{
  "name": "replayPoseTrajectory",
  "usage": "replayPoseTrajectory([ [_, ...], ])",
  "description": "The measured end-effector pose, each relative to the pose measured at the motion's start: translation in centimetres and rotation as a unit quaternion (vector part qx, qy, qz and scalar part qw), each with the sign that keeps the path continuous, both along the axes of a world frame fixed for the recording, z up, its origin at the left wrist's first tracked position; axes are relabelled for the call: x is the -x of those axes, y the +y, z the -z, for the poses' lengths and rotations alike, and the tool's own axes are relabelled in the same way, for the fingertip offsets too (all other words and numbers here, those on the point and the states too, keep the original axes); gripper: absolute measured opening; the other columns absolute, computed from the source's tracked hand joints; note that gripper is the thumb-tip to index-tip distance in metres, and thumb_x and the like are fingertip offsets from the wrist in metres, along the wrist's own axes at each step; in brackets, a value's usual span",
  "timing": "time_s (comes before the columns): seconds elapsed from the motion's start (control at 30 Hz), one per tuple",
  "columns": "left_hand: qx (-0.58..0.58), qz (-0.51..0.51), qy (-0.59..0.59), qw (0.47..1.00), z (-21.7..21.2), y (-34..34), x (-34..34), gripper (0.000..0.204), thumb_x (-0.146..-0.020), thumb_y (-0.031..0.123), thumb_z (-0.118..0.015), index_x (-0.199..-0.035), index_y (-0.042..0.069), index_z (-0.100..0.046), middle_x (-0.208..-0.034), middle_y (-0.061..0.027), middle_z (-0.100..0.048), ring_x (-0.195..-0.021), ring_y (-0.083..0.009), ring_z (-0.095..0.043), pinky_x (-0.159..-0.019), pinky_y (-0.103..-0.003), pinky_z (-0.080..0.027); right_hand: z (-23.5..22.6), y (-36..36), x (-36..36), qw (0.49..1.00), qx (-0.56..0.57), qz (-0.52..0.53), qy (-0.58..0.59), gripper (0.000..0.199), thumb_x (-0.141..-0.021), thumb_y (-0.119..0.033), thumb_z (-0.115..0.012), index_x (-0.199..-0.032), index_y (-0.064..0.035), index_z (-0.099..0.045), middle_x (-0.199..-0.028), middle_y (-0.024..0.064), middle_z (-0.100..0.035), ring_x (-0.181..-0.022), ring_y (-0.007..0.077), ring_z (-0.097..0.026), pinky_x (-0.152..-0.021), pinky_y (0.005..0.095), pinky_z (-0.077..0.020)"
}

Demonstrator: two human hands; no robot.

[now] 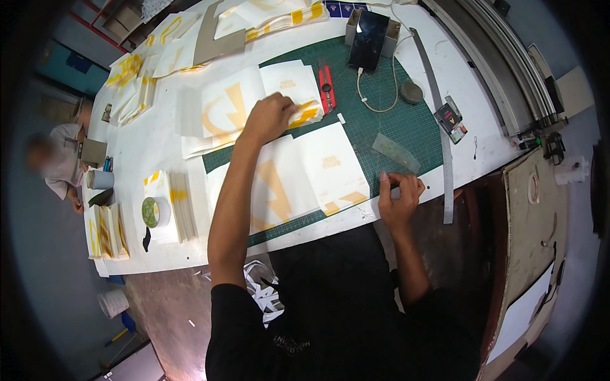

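Had the left hand bent over the upper printed sheets, just above the centre of the frame, with fingertips down at the yellow-striped right end. Could not tell the left grip as released or grasping paper there. Held the right hand right of centre, curled with thumb and forefinger close together, just beside the lower printed sheets. Could not tell that grip as empty or pinching something small. Saw the lower printed sheets lying open across mid-frame, partly hidden by the left forearm, over a green cutting mat near the front edge of the white tabletop. Noticed a clear strip just above the right hand, and a red cutter at upper centre, near the upper sheets. Found a black-screened device at upper right, with a cable plugged in, and a long metal strip farther right. Saw a green tape roll at lower left.
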State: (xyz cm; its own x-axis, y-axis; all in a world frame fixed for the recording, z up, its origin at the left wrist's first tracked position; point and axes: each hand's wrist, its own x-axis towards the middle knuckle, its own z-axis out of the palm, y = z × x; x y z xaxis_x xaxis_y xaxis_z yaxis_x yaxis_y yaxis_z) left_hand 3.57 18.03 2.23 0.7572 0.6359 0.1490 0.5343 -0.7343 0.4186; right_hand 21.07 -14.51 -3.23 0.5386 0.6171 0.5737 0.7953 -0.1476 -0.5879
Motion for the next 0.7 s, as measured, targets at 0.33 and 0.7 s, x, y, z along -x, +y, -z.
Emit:
replayPoseTrajectory([
  [0.33, -0.141, -0.003, -0.107, 0.984, -1.2, -9.0, 2.5, 0.035, -0.089, 0.026, -0.083, -0.115, 0.004, -0.074, -0.112, -0.0125, -0.066, -0.107, -0.0319, -0.061, -0.097, -0.045, -0.045, -0.9, -0.2, 0.6, 0.989, 0.112, -0.097, 0.022, 0.034, -0.089, -0.02, -0.077, -0.119, -0.005, -0.072, -0.113, 0.0086, -0.065, -0.113, 0.0275, -0.056, -0.102, 0.0513, -0.0308],
  [0.7, -0.046, 0.031, -0.067, 0.996, 0.5, -17.3, 5.3, 0.037, -0.088, 0.027, -0.084, -0.118, 0.007, -0.076, -0.113, -0.0116, -0.065, -0.104, -0.0292, -0.059, -0.09, -0.043, -0.044, -1.2, 1.1, 3.4, 0.989, 0.139, -0.036, 0.032, 0.038, -0.087, -0.026, -0.083, -0.116, -0.0027, -0.075, -0.108, 0.01, -0.062, -0.113, 0.0285, -0.053, -0.1, 0.0562, -0.029],
])
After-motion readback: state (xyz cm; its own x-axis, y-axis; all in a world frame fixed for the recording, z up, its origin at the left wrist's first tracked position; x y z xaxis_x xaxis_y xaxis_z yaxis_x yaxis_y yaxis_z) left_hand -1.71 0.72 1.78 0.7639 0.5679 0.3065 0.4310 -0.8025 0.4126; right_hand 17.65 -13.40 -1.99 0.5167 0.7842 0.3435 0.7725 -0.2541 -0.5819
